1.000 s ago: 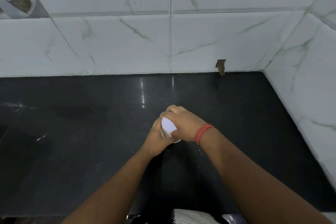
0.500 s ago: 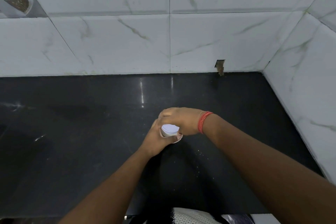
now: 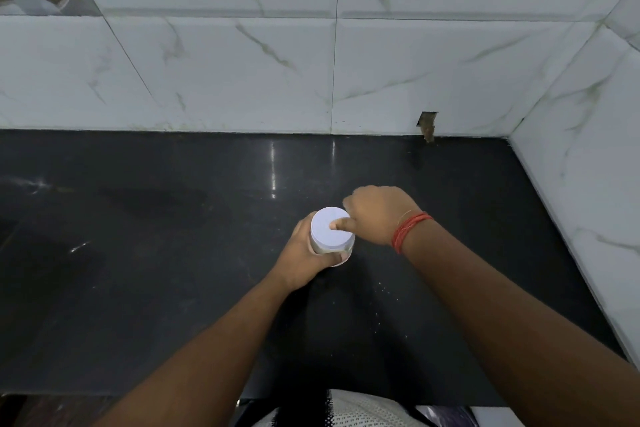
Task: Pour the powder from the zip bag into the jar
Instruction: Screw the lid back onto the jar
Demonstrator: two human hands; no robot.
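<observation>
A small jar stands on the black counter (image 3: 173,270), closed by a round white lid (image 3: 329,232). My left hand (image 3: 304,253) wraps around the jar's body from the left, so little of the body shows. My right hand (image 3: 377,215), with a red thread on the wrist, sits at the lid's right rim with its thumb lying on top of the lid and the fingers curled at the far side. No zip bag is in view.
White marble-look tiled walls rise behind the counter and along its right side (image 3: 571,184). A small chipped hole (image 3: 428,125) marks the back wall's base. Several pale powder specks (image 3: 384,291) dot the counter right of the jar.
My right hand has turned and slid off the top of the lid toward the right, uncovering most of the white lid. The left hand has kept its hold on the jar.
</observation>
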